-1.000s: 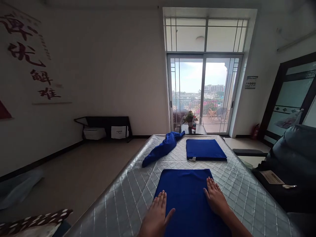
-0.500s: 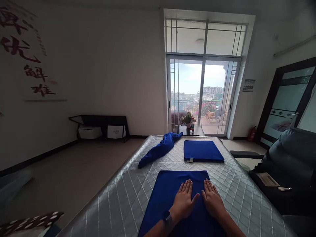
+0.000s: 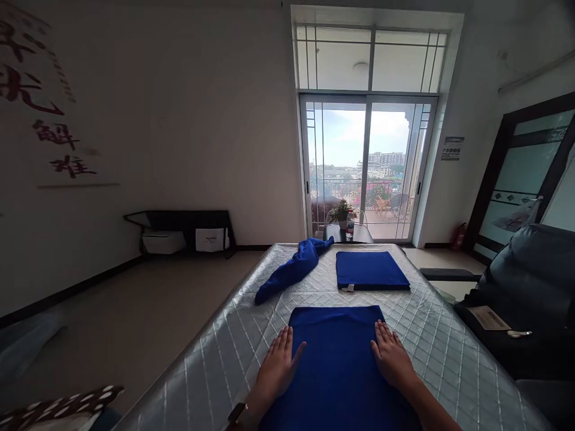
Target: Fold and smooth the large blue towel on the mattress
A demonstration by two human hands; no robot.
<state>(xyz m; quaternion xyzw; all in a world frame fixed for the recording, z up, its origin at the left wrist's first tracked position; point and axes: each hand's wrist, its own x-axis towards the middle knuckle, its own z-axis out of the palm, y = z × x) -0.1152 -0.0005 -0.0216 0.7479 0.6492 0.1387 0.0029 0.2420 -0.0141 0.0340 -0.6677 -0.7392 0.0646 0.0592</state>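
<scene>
A flat blue folded cloth (image 3: 335, 365) lies in front of me on a silver quilted table cover (image 3: 215, 353). My left hand (image 3: 279, 362) rests palm down along the cloth's left edge, fingers stretched out and thumb apart. On the opposite edge lies my right hand (image 3: 392, 356), also flat with its fingers extended. Neither hand grips anything. Beyond them sits a second blue folded cloth (image 3: 372, 269), squared off, with a small white tag at its near edge. To its left is a crumpled blue cloth (image 3: 294, 272), loosely bunched lengthwise.
Past the far end stands a small dark table with a potted plant (image 3: 342, 212) and a bottle (image 3: 350, 225). A dark armchair (image 3: 525, 287) on the right holds a card (image 3: 489, 318). A black bench (image 3: 188, 224) with white boxes is along the wall.
My left hand has moved left, from the middle of the near cloth to its left edge. My right hand stays near the right edge. The view has shifted slightly.
</scene>
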